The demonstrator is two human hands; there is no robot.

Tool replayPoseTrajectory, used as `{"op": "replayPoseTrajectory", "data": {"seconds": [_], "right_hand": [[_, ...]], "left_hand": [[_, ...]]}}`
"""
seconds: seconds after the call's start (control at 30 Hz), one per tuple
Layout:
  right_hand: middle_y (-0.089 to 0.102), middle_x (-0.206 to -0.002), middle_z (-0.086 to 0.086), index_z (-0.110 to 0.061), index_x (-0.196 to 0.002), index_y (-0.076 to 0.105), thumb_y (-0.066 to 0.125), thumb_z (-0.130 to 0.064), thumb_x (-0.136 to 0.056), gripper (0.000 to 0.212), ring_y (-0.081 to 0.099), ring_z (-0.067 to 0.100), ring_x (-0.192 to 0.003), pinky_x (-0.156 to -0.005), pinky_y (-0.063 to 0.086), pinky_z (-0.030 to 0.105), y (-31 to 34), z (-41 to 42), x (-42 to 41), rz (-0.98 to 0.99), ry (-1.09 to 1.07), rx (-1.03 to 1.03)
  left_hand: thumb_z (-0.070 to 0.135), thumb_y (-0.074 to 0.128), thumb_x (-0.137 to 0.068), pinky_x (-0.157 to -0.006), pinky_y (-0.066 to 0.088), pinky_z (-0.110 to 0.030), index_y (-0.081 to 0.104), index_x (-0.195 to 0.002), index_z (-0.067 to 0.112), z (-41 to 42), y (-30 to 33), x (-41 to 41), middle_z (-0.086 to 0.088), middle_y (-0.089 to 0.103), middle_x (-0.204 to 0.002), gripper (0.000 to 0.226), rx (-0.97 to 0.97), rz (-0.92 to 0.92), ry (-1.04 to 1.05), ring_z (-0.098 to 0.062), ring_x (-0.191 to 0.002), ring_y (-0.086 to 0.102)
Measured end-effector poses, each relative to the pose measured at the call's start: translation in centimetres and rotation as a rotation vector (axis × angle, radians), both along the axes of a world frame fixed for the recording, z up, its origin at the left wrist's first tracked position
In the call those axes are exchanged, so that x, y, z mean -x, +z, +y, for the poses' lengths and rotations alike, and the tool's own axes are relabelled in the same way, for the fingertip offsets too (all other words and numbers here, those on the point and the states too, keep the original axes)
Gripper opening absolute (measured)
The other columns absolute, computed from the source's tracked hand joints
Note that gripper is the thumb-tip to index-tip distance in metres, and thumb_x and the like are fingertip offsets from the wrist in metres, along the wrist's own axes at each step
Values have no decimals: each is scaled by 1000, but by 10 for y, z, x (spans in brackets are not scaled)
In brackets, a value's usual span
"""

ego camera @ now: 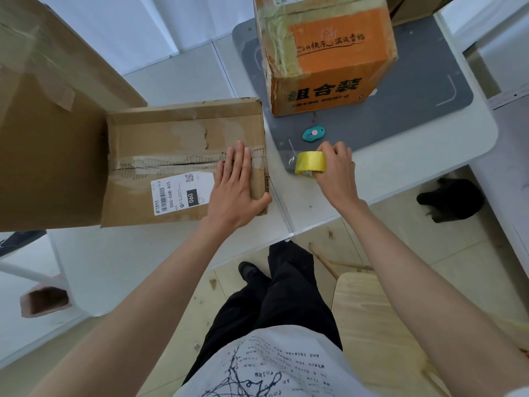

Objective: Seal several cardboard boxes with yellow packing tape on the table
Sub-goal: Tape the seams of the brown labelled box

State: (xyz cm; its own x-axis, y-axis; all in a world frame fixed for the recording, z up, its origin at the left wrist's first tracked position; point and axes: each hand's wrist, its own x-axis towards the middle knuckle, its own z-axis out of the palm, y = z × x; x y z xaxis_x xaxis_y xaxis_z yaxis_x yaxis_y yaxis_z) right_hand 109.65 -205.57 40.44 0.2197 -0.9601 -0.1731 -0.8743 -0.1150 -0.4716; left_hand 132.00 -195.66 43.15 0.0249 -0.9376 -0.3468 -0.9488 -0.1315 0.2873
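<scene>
My left hand lies flat, fingers straight and together, pressing down on the right end of the worn brown cardboard box with the white shipping label, right over its ragged centre seam where old torn tape runs across the closed flaps. My right hand is curled round the roll of yellow packing tape, thumb and fingers gripping its rim, holding it on or just above the white table just beside the box's right edge; a clear strip seems to trail from the roll toward the box, though I cannot tell whether it touches. Beyond the roll, a small teal box cutter with a pink button lies on the grey cutting mat. Farther back on that mat stands an orange printed cardboard box, already taped. A larger plain brown carton touches the labelled box's left side.
</scene>
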Motion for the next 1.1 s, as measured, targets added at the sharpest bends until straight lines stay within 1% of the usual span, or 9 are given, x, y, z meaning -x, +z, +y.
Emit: {"op": "replayPoseTrajectory", "data": {"seconds": [0.2,0.33,0.5,0.6,0.7,0.8,0.9,1.0,1.1], "right_hand": [[52,-111,9,-14,-111,50,79,-23,-83,42,48,25,-104,-77,37,37,-2,28,0,-58,-14,-101],[52,-107,7,-16,-110,49,80,-26,-82,42,47,23,-99,-77,40,38,-7,49,3,-69,62,-139],[51,-107,7,-15,-108,48,81,-24,-79,45,50,27,-100,-77,38,35,-14,58,7,-70,68,-158],[51,-106,0,-19,-109,48,79,-50,-75,56,50,19,-96,-79,36,33,-9,55,11,-74,107,-166],[49,-114,-7,-22,-116,53,60,-64,-83,54,49,12,-103,-88,38,32,2,50,5,-250,42,-174],[51,-125,-2,-20,-123,58,49,-41,-99,33,50,16,-114,-96,44,37,1,21,-7,-337,-90,-31],[47,-142,10,-15,-137,56,47,-11,-101,38,47,30,-121,-102,42,40,-11,-28,-19,-160,-75,0],[37,-154,10,-20,-148,48,47,-8,-103,47,39,36,-130,-106,40,43,-21,-65,-28,29,14,-137],[38,-148,13,-20,-139,55,55,-10,-100,40,38,38,-129,-101,46,47,-24,-78,-33,188,46,-182]], "left_hand": [[67,29,-83,-126,-10,-42,-12,-161,13,16,6,-10,-4,-22,-168,103,-12,21,-69,-21,-154,-22],[63,36,-86,-127,-3,-47,-10,-161,14,36,6,-28,-4,-19,-168,101,10,15,-162,-21,-155,-19],[68,39,-86,-127,-2,-46,-9,-162,15,39,6,-28,-3,-17,-169,103,21,-6,-145,-20,-155,-16],[70,39,-86,-127,-1,-46,-8,-162,16,38,5,-24,-1,-16,-169,105,26,-26,-118,-19,-156,-15],[69,39,-86,-127,1,-47,-9,-162,17,39,3,-25,-1,-16,-169,104,33,-35,-119,-19,-156,-15],[67,39,-86,-127,0,-46,-8,-162,17,40,2,-26,-1,-15,-169,103,48,-28,-121,-18,-156,-15],[67,40,-86,-127,0,-46,-8,-162,17,41,0,-25,-1,-15,-169,103,66,-19,-112,-18,-155,-15],[66,42,-86,-127,1,-47,-7,-162,17,41,0,-26,0,-15,-170,103,86,-6,-105,-18,-155,-15],[66,42,-84,-127,0,-48,-5,-162,19,42,0,-26,1,-13,-170,103,93,12,-84,-18,-156,-15]]}}
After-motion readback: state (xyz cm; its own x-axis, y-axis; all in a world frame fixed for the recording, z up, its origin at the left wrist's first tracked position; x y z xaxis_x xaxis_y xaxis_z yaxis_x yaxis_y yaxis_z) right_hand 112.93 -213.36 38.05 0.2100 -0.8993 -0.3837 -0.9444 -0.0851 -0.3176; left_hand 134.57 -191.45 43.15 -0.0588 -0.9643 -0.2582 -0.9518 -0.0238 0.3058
